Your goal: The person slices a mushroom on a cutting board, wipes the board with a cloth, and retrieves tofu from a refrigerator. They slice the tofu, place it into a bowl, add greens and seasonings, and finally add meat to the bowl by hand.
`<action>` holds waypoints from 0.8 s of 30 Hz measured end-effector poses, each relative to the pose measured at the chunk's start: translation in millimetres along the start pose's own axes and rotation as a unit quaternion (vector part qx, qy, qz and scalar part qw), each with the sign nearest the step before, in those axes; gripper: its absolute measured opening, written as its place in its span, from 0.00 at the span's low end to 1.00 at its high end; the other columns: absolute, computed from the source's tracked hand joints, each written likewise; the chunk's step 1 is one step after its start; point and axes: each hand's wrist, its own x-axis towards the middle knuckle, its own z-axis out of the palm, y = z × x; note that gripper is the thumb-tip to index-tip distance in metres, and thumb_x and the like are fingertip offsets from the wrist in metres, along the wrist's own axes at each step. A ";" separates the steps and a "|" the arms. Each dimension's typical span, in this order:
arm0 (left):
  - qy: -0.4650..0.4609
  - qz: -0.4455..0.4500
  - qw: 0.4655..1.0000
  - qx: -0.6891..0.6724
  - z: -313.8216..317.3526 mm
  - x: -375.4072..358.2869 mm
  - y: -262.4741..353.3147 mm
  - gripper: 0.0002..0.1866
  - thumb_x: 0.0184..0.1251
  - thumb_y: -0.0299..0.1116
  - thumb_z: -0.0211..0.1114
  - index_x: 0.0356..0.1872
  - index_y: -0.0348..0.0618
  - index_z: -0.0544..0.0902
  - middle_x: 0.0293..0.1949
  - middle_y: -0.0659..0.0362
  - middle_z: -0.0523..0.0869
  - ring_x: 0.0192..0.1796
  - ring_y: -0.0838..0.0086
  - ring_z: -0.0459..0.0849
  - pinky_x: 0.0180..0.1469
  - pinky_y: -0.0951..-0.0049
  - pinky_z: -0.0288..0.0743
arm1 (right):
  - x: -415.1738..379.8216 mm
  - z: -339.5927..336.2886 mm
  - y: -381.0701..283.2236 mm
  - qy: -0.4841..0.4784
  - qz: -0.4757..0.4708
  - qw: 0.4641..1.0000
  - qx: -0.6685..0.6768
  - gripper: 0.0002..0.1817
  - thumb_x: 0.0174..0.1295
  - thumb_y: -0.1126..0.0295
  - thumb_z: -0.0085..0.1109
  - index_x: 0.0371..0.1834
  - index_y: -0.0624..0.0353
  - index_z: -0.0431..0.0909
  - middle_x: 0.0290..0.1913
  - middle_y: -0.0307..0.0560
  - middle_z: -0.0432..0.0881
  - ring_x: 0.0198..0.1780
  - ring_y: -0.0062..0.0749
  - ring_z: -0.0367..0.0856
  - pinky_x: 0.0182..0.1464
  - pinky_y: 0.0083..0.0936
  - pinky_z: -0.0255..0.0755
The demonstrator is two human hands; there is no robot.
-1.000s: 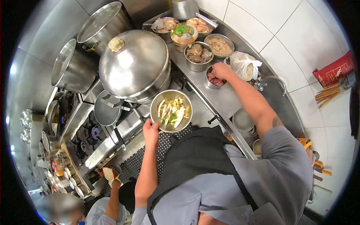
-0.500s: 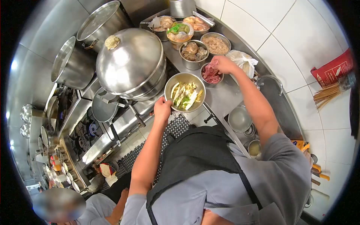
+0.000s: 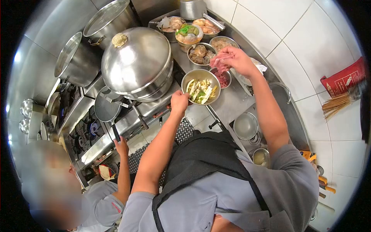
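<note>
My left hand (image 3: 180, 102) grips the rim of a steel bowl (image 3: 185, 79) of sliced pale and green vegetables (image 3: 201, 91), holding it over the counter's front edge. In my right hand (image 3: 239, 61) is a clump of sliced raw meat (image 3: 222, 61), pinched between fingers and thumb. The clump hangs just above a small metal container (image 3: 228, 79) with more of the same red meat (image 3: 220, 79) in it. The container stands right beside the bowl, and the bowl's edge comes close to it.
Several metal containers of food (image 3: 201, 54) stand behind. A large domed steamer (image 3: 137, 63) sits on the stove at left, near a frying pan (image 3: 108, 108) whose handle a co-worker's hand (image 3: 121, 147) reaches. At right is a sink (image 3: 278, 112) holding a metal bowl (image 3: 246, 125).
My right hand has lifted a clump of meat up out of its container. My left hand has brought the bowl right, closer to it. A co-worker's hand has reached the pan handle.
</note>
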 end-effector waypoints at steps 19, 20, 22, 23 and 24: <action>-0.038 0.037 0.993 -0.104 -6.7 -28.8 -8.7 0.03 0.57 0.23 0.61 0.29 0.39 0.75 0.28 0.62 0.79 0.29 0.76 0.79 0.34 0.71 0.81 | -17.6 69.4 21.7 -0.044 -0.045 0.912 -0.405 0.11 0.62 0.68 0.60 0.46 0.61 0.81 0.38 0.57 0.86 0.41 0.51 0.86 0.46 0.40 0.77; -0.039 0.042 0.994 -0.095 -8.3 -26.5 -15.2 0.03 0.57 0.23 0.61 0.28 0.40 0.74 0.28 0.62 0.78 0.29 0.76 0.79 0.34 0.71 0.81 | -19.0 72.9 16.6 -0.041 -0.033 0.907 -0.419 0.12 0.65 0.66 0.59 0.47 0.60 0.83 0.38 0.58 0.86 0.42 0.52 0.86 0.47 0.41 0.78; -0.029 0.040 0.996 -0.079 -10.7 -23.4 -24.8 0.03 0.57 0.23 0.61 0.29 0.40 0.75 0.27 0.62 0.78 0.29 0.77 0.78 0.34 0.72 0.79 | -17.0 74.8 21.1 -0.051 -0.039 0.907 -0.416 0.13 0.65 0.67 0.58 0.49 0.59 0.83 0.38 0.57 0.86 0.41 0.52 0.85 0.47 0.41 0.78; -0.025 0.040 0.996 -0.071 -11.1 -21.8 -29.4 0.03 0.57 0.22 0.61 0.29 0.40 0.75 0.27 0.62 0.78 0.29 0.77 0.78 0.34 0.73 0.78 | -16.4 74.6 24.9 -0.056 -0.042 0.907 -0.415 0.13 0.66 0.68 0.58 0.50 0.58 0.83 0.38 0.56 0.86 0.41 0.52 0.85 0.48 0.40 0.78; -0.023 0.039 0.996 -0.074 -11.4 -22.7 -30.1 0.03 0.57 0.22 0.61 0.29 0.40 0.75 0.27 0.62 0.79 0.29 0.77 0.78 0.33 0.73 0.77 | -15.3 74.5 32.2 -0.061 -0.115 0.897 -0.423 0.13 0.66 0.68 0.57 0.51 0.58 0.83 0.37 0.55 0.86 0.41 0.52 0.85 0.48 0.41 0.78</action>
